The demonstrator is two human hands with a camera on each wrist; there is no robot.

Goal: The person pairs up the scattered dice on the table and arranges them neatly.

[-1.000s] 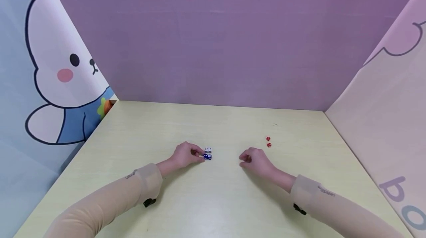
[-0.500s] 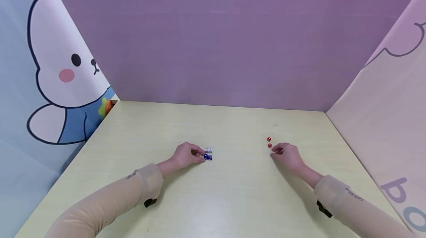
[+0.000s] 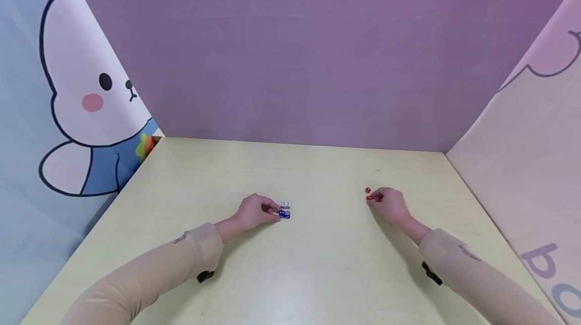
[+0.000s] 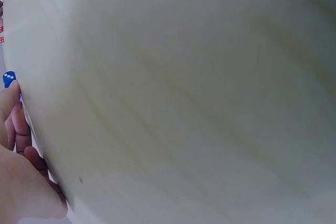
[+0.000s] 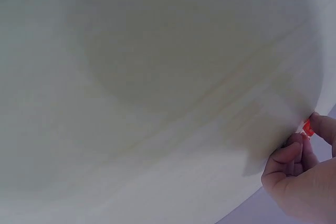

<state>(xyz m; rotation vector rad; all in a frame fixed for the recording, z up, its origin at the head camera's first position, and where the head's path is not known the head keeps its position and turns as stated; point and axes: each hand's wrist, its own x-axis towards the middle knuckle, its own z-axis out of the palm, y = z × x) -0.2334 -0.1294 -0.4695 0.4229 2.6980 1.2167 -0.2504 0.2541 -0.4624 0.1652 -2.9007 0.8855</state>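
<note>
Red die (image 3: pixel 368 198) | likely light, hard, slick; grip opposite faces | right fingers (image 3: pixel 378 194) pinch it; left fingers (image 3: pixel 272 205), blue die (image 3: pixel 282 214)

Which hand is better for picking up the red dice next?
Probably the right hand: its fingers pinch the nearer red die, and the other red die is just beyond. The left hand is farther away, touching a blue die.

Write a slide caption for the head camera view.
Left hand pinches blue dice, white dice just beyond; right hand pinches the nearer red die, the farther red die close by.
</note>
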